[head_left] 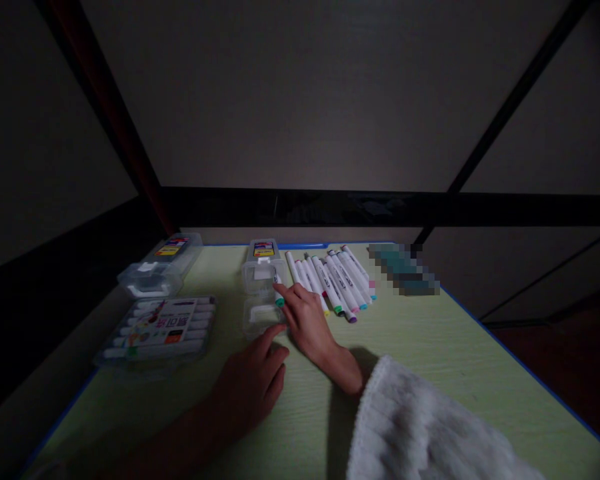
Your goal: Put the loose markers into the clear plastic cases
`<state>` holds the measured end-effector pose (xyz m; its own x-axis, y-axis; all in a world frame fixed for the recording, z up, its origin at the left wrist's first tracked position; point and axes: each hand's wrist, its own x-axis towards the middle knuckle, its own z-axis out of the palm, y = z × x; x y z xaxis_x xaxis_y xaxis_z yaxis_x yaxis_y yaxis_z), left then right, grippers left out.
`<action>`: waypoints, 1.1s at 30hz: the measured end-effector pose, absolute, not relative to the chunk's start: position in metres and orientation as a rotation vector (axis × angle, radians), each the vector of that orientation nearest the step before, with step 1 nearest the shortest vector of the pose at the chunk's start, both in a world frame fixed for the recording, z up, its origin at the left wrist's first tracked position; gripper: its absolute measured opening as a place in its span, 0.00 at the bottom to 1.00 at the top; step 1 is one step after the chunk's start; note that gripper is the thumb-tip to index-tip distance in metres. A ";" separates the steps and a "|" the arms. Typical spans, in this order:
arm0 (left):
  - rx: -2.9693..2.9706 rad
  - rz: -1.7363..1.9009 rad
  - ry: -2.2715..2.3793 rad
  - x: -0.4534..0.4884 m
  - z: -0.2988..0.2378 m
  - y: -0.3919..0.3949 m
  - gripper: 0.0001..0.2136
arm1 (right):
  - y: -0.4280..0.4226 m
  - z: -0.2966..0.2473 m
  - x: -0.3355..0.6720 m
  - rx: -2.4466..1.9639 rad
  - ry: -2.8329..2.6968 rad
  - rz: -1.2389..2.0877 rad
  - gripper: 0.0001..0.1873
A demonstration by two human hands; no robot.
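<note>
My right hand [305,320] pinches a white marker [279,298] with a green end. The marker stands roughly upright at the open mouth of a small clear plastic box [260,275] with a colourful label. The box's lid [257,313] is folded down towards me on the table. My left hand [253,380] is by the lid's near right corner, its index finger stretched to the edge and the other fingers loosely bent; it holds nothing that I can see. Just right of the box lies a loose row of several white markers [337,280] with coloured ends.
At the left lies a clear case of markers [165,327] with a printed cover. Behind it is another clear plastic box [165,260] with a label. A blurred-out greenish flat object [403,267] lies at the right on the pale green table [430,373], which has a blue edge.
</note>
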<state>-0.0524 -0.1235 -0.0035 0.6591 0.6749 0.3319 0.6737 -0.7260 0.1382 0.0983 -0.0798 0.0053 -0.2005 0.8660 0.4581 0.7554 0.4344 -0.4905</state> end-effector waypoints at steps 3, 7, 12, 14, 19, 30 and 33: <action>2.852 0.571 1.163 -0.053 -0.004 -0.124 0.09 | -0.079 0.005 0.099 -1.361 -1.994 0.213 0.20; 2.853 0.567 1.162 -0.053 -0.005 -0.123 0.08 | -0.077 0.003 0.099 -1.351 -1.990 0.211 0.20; 2.855 0.558 1.172 -0.052 -0.005 -0.122 0.08 | -0.076 0.001 0.099 -1.340 -1.982 0.206 0.22; 2.859 0.555 1.175 -0.052 -0.005 -0.123 0.08 | -0.076 0.001 0.099 -1.331 -1.980 0.206 0.23; 2.864 0.546 1.176 -0.053 -0.004 -0.123 0.08 | -0.076 0.000 0.099 -1.314 -1.971 0.231 0.23; 2.856 0.548 1.153 -0.053 -0.003 -0.123 0.08 | -0.074 -0.001 0.099 -1.296 -1.939 0.293 0.22; 2.850 0.537 1.172 -0.053 -0.003 -0.123 0.08 | -0.075 0.000 0.099 -1.305 -1.934 0.298 0.22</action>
